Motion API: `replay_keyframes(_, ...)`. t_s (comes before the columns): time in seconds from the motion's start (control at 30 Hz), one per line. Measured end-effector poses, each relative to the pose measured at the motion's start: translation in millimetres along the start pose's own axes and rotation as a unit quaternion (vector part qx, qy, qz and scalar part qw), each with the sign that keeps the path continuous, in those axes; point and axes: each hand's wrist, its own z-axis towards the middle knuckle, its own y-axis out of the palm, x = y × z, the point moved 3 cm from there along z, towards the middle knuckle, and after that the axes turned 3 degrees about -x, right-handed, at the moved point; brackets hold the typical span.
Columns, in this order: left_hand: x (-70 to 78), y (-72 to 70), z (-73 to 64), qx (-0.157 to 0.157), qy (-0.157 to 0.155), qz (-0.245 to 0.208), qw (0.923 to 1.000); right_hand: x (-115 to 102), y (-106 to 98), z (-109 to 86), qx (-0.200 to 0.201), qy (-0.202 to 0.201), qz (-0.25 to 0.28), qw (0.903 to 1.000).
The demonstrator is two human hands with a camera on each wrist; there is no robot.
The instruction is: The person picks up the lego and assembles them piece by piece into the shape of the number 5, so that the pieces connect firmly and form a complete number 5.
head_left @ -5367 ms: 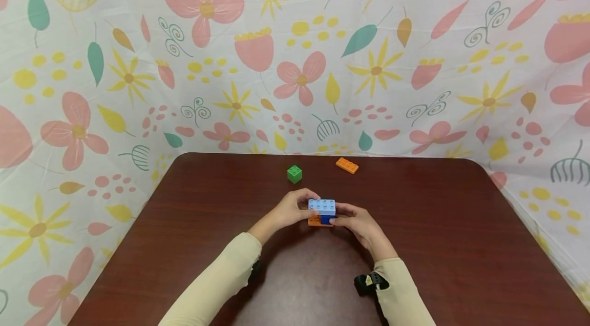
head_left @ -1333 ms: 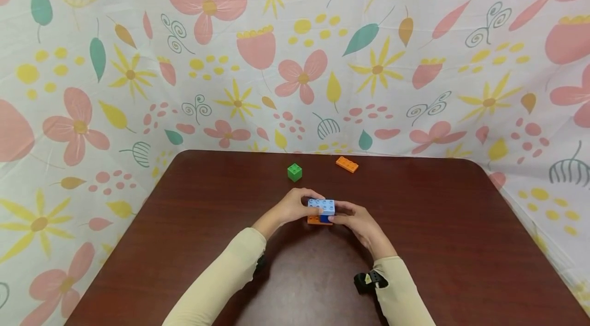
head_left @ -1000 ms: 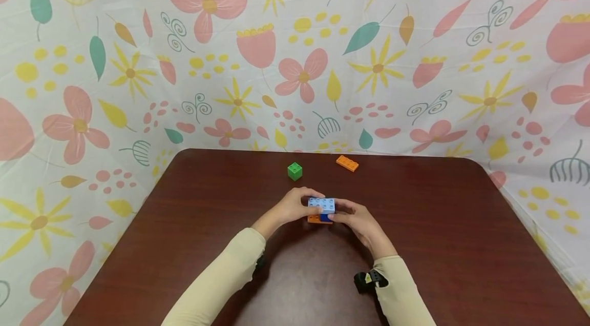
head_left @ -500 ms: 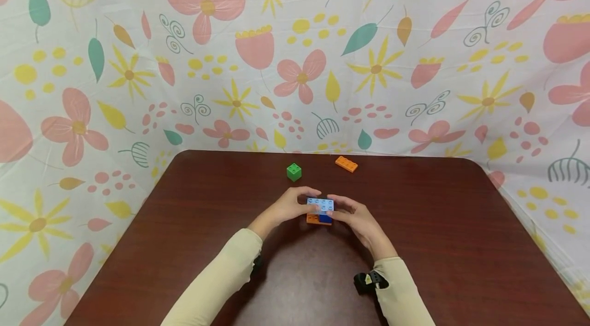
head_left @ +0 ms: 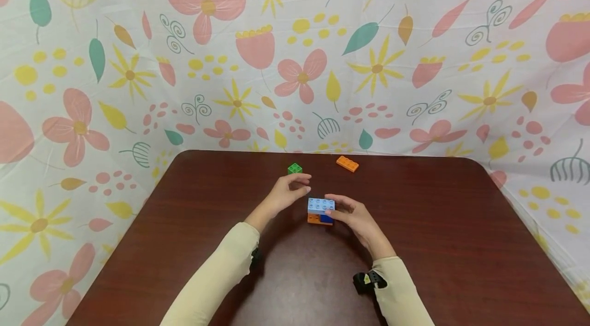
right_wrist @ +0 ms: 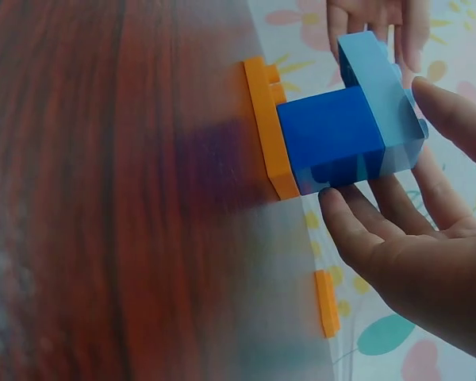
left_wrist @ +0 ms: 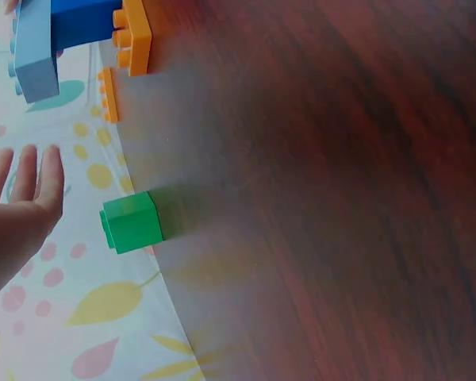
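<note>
L hand (head_left: 282,194): fingers extended, narrow thumb gap, holds nothing; near green brick (head_left: 295,167), apart from it in L wrist view. Then stack (right_wrist: 333,135) on table (head_left: 424,213): lt-blue brick (head_left: 321,204) atop dk-blue brick (head_left: 326,219) atop orange base plate (head_left: 314,220), gap under lt-blue's L end. Loose orange plate (head_left: 347,163) by far edge. R hand (head_left: 360,221) holds stack's R end btwn thumb & fingers. Step, my read: R steadies build, L free for next pc. Next move prob. calls for L pinching green brick by sides, R holding stack steady.
</note>
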Motion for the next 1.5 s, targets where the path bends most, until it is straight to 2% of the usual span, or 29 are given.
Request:
replay_keyframes(0.17,-3.5,-6.0,6.9,0.065,0.028,-0.012,0.9974,2,0,0.2,0.003,-0.006,-0.019,0.9998)
replay_keyframes(0.3,-10.1,-11.6,13.3,0.127,0.037,-0.010,0.9912,2,1,-0.3,0.003,-0.007,-0.027,0.9996)
replay_keyframes(0.47,-17.5,-16.6,21.1,0.201,0.030,0.022,0.9788,1,0,-0.6,0.003,-0.012,-0.035,0.9993)
replay_keyframes(0.57,-22.3,-18.2,25.6,0.225,0.015,0.033,0.9736,0,0,-0.6,0.001,-0.012,-0.036,0.9993)
replay_keyframes(0.63,-26.5,-18.6,29.8,0.231,0.005,0.042,0.9721,0,0,-0.5,-0.001,-0.011,-0.036,0.9993)
replay_keyframes(0.83,-34.2,-15.1,46.2,0.214,-0.044,0.067,0.9735,0,-4,0.1,-0.002,-0.009,-0.036,0.9993)
replay_keyframes(1.0,-37.1,-13.1,53.2,0.215,-0.073,0.081,0.9705,0,-3,2.3,-0.006,-0.005,-0.031,0.9995)
replay_keyframes(1.23,-38.0,-13.9,55.5,0.214,-0.077,0.099,0.9687,-2,-3,3.3,-0.002,0.003,-0.025,0.9997)
replay_keyframes(1.5,-41.6,-13.8,50.3,0.210,-0.078,0.113,0.9681,2,-4,3.9,-0.007,0.002,-0.025,0.9997)
